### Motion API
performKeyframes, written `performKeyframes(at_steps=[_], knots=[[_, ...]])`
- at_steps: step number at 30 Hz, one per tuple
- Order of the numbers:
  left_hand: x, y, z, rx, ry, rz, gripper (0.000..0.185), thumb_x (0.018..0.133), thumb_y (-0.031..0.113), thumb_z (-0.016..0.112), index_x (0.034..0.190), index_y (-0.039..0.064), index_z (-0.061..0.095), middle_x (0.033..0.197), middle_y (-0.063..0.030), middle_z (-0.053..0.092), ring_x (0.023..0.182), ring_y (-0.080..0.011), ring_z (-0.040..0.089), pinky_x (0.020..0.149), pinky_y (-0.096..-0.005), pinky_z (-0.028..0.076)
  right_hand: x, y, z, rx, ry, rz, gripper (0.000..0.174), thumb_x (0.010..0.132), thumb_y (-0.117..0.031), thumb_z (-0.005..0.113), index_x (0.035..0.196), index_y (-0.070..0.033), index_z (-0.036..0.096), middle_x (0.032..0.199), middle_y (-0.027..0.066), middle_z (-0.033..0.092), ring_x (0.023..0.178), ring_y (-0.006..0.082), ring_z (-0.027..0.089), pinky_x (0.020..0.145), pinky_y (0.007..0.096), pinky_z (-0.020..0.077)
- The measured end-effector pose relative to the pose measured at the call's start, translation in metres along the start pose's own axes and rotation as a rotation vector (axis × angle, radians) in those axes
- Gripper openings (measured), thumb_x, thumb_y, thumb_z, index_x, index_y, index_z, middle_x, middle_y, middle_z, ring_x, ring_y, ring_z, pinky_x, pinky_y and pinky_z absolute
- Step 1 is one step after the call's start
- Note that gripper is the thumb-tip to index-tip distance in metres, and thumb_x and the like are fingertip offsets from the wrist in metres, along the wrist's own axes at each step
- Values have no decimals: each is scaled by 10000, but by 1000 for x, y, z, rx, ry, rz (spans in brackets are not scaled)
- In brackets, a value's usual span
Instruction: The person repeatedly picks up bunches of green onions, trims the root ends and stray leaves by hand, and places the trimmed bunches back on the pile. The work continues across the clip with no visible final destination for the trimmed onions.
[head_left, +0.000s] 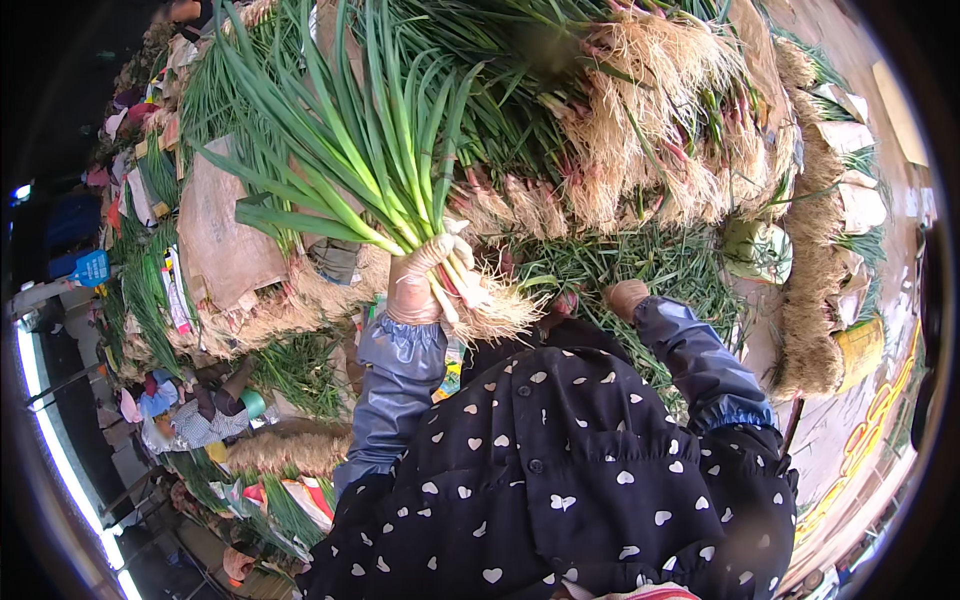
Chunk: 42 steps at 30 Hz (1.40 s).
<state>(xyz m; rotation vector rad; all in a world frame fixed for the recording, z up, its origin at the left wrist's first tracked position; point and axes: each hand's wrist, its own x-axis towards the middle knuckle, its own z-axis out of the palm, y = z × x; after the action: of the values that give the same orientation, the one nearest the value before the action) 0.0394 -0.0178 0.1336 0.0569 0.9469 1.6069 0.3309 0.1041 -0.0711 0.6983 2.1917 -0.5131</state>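
Observation:
My gloved left hand (424, 270) grips a bunch of green garlic (409, 206) around its pale lower stems. The long flat leaves fan out up and to the left. Its stringy roots (499, 307) hang out on the right side of the fist, in front of my body. My gloved right hand (626, 298) is low at my right side, over loose trimmed leaves (652, 262). Its fingers are mostly turned from view, so I cannot see whether anything is in them. A small pinkish-red object (566, 302) lies between the two hands, partly covered by leaves.
A large heap of green garlic (645, 105) lies ahead, roots facing me. Rooted bundles (814, 270) form a row at the right, beside a pale green round stool (757, 251). Brown sacking (225, 225) covers stalks at left. Another person (214, 416) sits at far left.

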Motion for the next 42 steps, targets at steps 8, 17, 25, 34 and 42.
performKeyframes(at_steps=[8,17,25,34,42], knots=[[36,-50,17,284,58,77,213,805,55,620,994,-22,557,770,-111,612,676,-217,617,548,-348,537,7,-37,-153,1438,277,-475,460,886,-302,567,1261,-62,451,1072,141,616,923,238,614,799,350,488],[44,-70,18,341,216,157,205,778,-1,604,971,-27,539,772,-122,606,622,-233,614,542,-324,535,25,-79,-125,865,710,-122,356,834,-387,548,980,-79,651,857,182,644,801,299,639,705,388,497],[48,65,-21,-141,-802,-85,268,778,193,676,900,32,501,695,-48,486,643,-192,518,511,-329,479,-40,33,-38,253,-147,138,606,764,-382,672,1256,-82,485,1180,161,568,1124,257,534,926,330,422],[110,51,-70,-210,-327,-70,247,819,152,616,1023,109,483,752,-13,499,689,-151,497,557,-330,427,-47,-125,-216,650,502,-467,454,793,-210,652,1206,-116,487,954,155,613,854,282,603,719,316,486],[147,95,-121,-334,-514,12,267,878,290,553,1071,117,491,788,12,488,722,-116,484,568,-306,403,-73,-23,-126,525,90,64,216,855,-237,541,1022,-115,603,929,132,627,900,294,610,779,379,474]])
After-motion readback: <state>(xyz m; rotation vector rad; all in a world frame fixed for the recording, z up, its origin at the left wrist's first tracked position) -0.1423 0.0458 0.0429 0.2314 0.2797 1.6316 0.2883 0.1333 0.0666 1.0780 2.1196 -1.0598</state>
